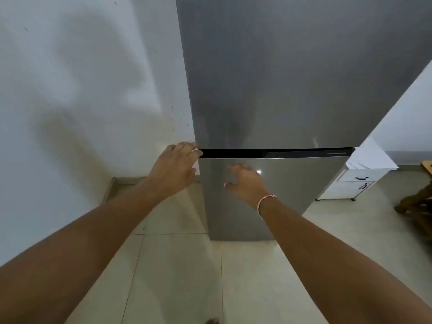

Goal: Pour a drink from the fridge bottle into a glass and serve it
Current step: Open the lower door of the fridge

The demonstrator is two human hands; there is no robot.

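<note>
Steel fridge (280, 90), both doors closed; bottle unseen, presumably inside. Left hand (174, 168) at left end of fridge's dark handle recess (268, 153), fingers bent toward it for pull, actual grip cannot tell. Right hand (245, 181) released, spread before lower door (268, 206). Wall (81, 90) tight on fridge's left; tiled floor (233, 277) in front leaves swing room

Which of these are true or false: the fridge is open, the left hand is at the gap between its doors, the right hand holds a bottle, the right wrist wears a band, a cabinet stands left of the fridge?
1. The fridge is open. False: both doors are closed.
2. The left hand is at the left end of the dark gap. True.
3. The right hand holds a bottle. False: it holds nothing.
4. The right wrist wears a band. True.
5. The cabinet stands left. False: right.
</note>
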